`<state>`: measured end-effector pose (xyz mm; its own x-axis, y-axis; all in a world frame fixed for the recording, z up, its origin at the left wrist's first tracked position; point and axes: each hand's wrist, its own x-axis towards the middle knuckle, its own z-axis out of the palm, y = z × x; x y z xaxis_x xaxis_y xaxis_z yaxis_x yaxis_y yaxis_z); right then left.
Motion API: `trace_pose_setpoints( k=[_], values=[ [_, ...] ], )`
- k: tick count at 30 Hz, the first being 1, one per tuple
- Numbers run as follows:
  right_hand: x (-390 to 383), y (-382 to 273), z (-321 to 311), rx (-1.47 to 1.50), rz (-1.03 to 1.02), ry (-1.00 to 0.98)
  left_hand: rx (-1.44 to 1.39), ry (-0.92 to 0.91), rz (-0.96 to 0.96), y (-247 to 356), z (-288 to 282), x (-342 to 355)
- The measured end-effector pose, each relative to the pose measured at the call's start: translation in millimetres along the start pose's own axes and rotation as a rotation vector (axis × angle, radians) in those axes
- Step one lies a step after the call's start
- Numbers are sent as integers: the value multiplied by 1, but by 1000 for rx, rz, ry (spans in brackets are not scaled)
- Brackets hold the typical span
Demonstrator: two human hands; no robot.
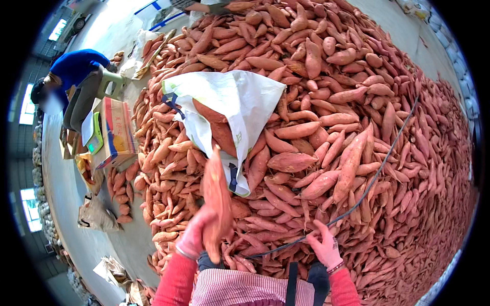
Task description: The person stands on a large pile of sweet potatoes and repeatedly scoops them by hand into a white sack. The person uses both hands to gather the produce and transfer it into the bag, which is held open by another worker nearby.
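My left hand [195, 235], in a pink glove, grips a long reddish sweet potato [217, 196] and holds it upright in front of me. My right hand [325, 246], also gloved, rests among the sweet potatoes close to me, fingers curled beside a dark cable [378, 171]; whether it grips a potato I cannot tell. A huge heap of sweet potatoes [326, 112] spreads ahead. A white plastic bag [232, 102] with dark handles lies open on the heap just beyond the raised potato, with potatoes inside it.
A person in a blue top [76, 76] bends over at the far left next to a cardboard box [117, 132] and a green scale [94, 135]. Paper bags [97, 214] lie on the concrete floor at left. Another person's hand [224, 7] reaches in at the top.
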<state>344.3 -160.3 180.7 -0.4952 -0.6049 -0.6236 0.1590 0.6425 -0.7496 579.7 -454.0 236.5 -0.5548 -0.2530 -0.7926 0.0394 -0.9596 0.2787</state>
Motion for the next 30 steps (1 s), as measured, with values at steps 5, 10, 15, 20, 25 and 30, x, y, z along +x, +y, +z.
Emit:
trace_pose_setpoints(
  k=[5,10,15,20,25,30],
  values=[
    [-18,13,2,-212,102,-137,118,61,1,79,20,107],
    [-21,16,-3,-205,135,-206,251,105,237,134,-31,230],
    [-37,48,-22,-146,198,-141,547,275,583,119,-12,273],
    [-57,83,-30,-28,271,-108,421,64,523,123,-59,288],
    [-100,129,-32,48,373,34,1050,127,747,51,26,194],
    [-124,165,-30,52,411,194,1037,329,967,-56,66,149]
  ],
)
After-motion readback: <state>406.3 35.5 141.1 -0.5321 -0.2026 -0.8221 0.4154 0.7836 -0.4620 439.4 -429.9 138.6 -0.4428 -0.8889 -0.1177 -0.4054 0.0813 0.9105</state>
